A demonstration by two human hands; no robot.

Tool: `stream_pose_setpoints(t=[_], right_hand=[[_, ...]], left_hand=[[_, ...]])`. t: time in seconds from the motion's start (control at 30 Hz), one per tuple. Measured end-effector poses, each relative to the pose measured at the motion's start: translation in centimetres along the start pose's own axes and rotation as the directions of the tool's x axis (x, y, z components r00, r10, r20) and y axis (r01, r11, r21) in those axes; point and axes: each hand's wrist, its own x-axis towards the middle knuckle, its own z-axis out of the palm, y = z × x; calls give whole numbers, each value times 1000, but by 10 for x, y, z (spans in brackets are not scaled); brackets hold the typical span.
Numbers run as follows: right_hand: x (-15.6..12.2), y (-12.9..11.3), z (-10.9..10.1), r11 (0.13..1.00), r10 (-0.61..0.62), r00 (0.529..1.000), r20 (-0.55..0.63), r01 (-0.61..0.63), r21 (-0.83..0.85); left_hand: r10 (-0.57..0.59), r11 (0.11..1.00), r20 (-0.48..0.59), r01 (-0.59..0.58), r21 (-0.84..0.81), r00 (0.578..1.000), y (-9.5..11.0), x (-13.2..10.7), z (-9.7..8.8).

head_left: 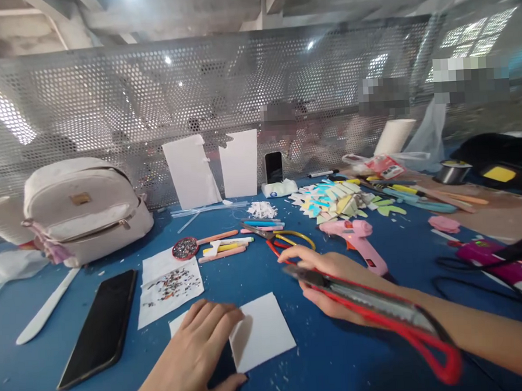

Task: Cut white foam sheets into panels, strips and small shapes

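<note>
My right hand [324,274] is closed around a red-trimmed utility knife [375,300], whose grey tip sticks out past the thumb and whose red loop hangs toward me. Close beyond my index finger lies a tool with red and yellow handles [296,235]. Palm down at the lower middle, my left hand [203,341] has its fingers stretched out and its thumb apart. Its fingertips rest at the left edge of a white card [266,332]. Another white piece [177,323] shows partly from under that hand.
Left are a black phone [99,329], a white plastic knife [48,306], a sheet with dark bits [169,285] and a pale backpack [84,210]. Beyond lie markers [224,250] and foam scraps [335,198]. A pink glue gun [353,237] and purple device [501,264] are right.
</note>
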Motion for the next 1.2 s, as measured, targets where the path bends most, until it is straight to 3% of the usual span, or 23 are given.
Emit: stream_pose_setpoints(t=[0.17, 0.33, 0.57, 0.7, 0.83, 1.03, 1.2], right_hand=[[0, -7, 6, 999, 43, 994, -103, -43, -1], [2, -5, 11, 993, 43, 997, -64, -35, 116], [5, -8, 6, 993, -2, 999, 49, -4, 121], [4, -5, 3, 990, -12, 1000, 15, 10, 143], [2, -4, 5, 988, -10, 999, -34, 15, 153], [-2, -6, 16, 990, -36, 997, -69, 45, 133], [-4, -3, 31, 994, -98, 990, -98, 102, 33]], left_hand=[[34, 999, 181, -27, -44, 983, -4, 6, -11], [50, 995, 310, -23, -92, 949, -16, 10, -14], [30, 998, 242, -15, -62, 970, -16, 19, -18], [17, 1000, 232, -16, -8, 973, -9, 24, -19], [17, 999, 155, -24, 41, 988, -4, 23, -13], [-3, 995, 67, -4, 105, 998, 0, 7, 10], [-2, 990, -142, 22, 138, 990, 1, -2, 37]])
